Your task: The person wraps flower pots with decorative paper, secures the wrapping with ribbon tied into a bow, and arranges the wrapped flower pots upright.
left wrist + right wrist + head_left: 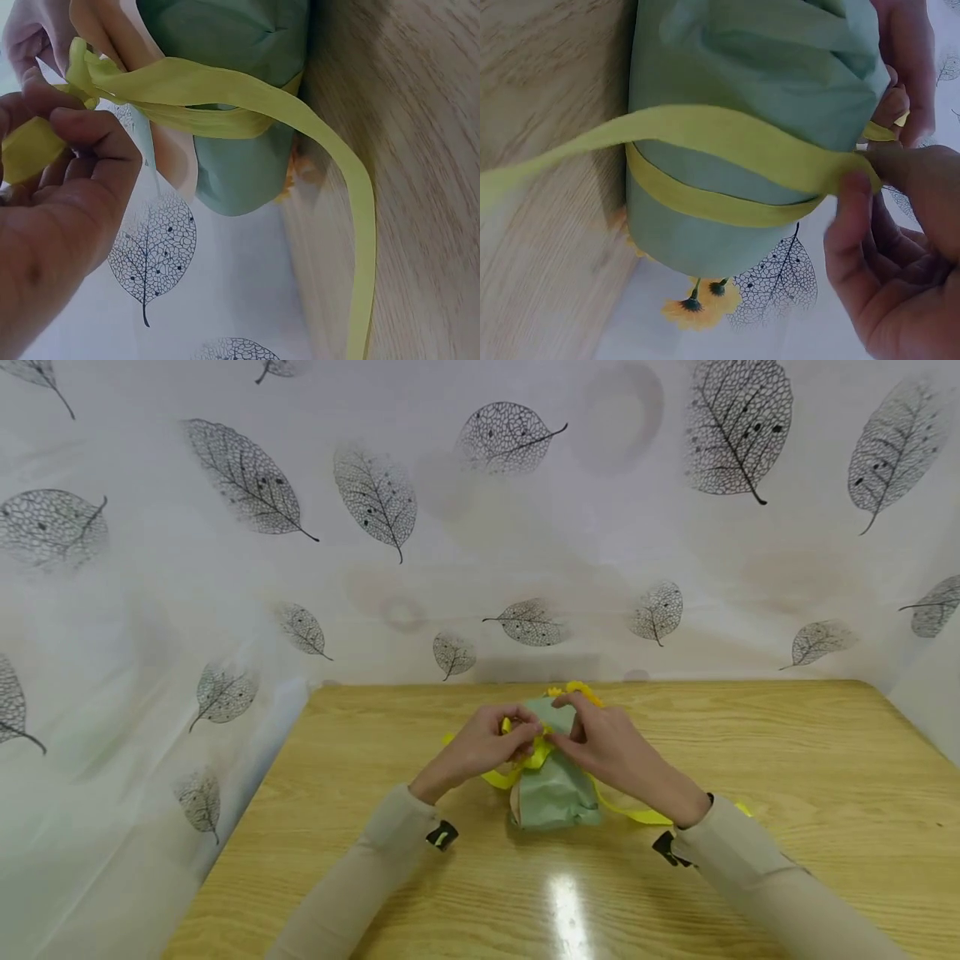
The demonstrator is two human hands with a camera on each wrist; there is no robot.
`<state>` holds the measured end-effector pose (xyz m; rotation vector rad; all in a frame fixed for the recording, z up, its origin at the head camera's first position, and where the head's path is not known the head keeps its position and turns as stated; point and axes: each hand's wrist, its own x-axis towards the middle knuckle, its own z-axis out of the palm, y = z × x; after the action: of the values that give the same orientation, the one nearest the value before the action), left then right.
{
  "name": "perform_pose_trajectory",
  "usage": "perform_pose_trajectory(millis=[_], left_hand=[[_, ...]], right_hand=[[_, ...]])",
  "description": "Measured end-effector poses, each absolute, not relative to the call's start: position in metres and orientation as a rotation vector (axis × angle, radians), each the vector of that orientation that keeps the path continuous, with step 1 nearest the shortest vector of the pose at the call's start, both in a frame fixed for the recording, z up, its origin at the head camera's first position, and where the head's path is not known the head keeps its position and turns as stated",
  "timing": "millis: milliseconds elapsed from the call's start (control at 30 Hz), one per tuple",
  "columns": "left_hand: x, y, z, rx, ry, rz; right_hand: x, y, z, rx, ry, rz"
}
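A bouquet wrapped in green paper (557, 797) lies on the table with its yellow flowers (694, 306) at the far end. Around its middle runs a yellow ribbon (217, 84), gathered into a loop or knot on top. My left hand (487, 745) pinches a looped part of the ribbon between thumb and fingers. Just across from it, my right hand (618, 747) pinches the ribbon by the knot, thumb against index finger, as the right wrist view shows. Both sets of fingertips nearly meet over the bundle and hide part of the knot. A tan inner layer (176, 154) shows beside the green paper.
Loose ribbon tails (637, 815) trail over the wooden table (810, 777) on both sides of the bouquet. Behind and to the left hangs a pale cloth (480, 552) printed with dark leaves. A bright light reflection lies on the tabletop near the front.
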<state>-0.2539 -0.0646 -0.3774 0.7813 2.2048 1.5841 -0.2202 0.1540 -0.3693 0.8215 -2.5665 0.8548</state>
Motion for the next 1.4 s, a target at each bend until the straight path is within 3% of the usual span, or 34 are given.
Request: perform_pose_trajectory(millis=[500, 1400], left_hand=[[-0.254, -0.062, -0.38, 0.651, 2.188, 1.499], [-0.253, -0.057, -0.386, 0.728, 2.156, 1.62]], right_hand=[[-0.219, 0.159, -0.378, 0.818, -2.509, 0.822], [-0.207, 0.169, -0.379, 0.934, -2.47, 0.835]])
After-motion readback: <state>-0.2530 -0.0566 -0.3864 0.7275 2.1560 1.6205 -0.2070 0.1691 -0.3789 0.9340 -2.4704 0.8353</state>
